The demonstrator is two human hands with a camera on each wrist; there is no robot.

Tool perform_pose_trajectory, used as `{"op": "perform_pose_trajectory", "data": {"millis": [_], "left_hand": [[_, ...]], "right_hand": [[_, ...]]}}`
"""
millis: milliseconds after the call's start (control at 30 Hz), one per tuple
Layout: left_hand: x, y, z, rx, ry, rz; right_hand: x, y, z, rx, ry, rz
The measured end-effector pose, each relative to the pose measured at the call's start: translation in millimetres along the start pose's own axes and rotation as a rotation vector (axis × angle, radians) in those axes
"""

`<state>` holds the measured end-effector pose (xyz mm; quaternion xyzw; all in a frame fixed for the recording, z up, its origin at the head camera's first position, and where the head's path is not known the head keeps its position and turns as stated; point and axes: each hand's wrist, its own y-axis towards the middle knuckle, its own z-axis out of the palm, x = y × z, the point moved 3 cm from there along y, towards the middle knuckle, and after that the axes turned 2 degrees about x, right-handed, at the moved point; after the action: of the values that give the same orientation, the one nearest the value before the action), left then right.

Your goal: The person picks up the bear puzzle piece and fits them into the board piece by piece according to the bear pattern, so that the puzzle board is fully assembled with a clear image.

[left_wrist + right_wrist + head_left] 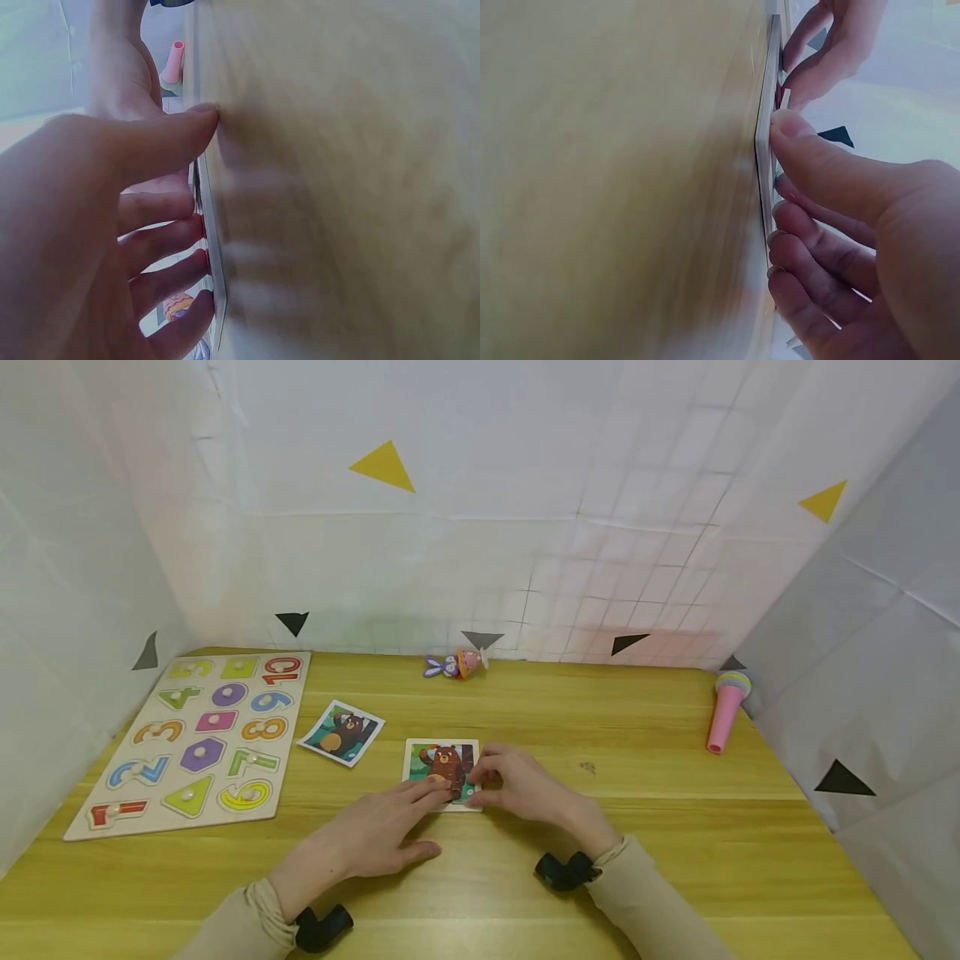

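Observation:
A small bear jigsaw puzzle (420,767) lies on the table in front of me. My left hand (378,832) reaches in from the left, with fairly straight fingertips resting on its lower middle and the thumb spread onto the table. My right hand (525,783) is at the right side, its fingers bent and its thumb on the lower right part. In the right wrist view a thin puzzle piece (785,97) stands tilted above the board beside the right thumb (791,124), which pinches it; the index fingertip is partly hidden. A matching bear picture card (341,733) lies up and left.
To the left lies a wooden number and shape board (168,770) with knobbed pieces. Small toy figures (456,665) lie at the table's back edge. A pink toy microphone (725,714) lies at the far right. White sheeting (480,560) walls in the back and sides.

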<state>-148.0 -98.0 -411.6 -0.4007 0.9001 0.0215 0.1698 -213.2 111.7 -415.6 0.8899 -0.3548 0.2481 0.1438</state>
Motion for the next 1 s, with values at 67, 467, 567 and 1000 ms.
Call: {"op": "perform_pose_trajectory", "data": {"millis": [67, 467, 567, 1000], "left_hand": [[-0.2, 0.4, 0.4, -0.001, 0.005, 0.0], [-0.7, 0.1, 0.9, -0.023, 0.037, 0.024], [-0.7, 1.0, 1.1, -0.023, 0.057, 0.034], [-1.8, 4.0, 1.6, -0.019, 0.083, 0.079]], "right_hand": [[0.6, -0.4, -0.4, -0.001, -0.009, -0.001], [4.2, -0.3, -2.2, -0.023, -0.044, -0.004], [4.5, -0.2, -2.6, -0.03, -0.05, 0.006], [4.5, -0.1, -2.3, -0.046, -0.039, 0.038]]}}
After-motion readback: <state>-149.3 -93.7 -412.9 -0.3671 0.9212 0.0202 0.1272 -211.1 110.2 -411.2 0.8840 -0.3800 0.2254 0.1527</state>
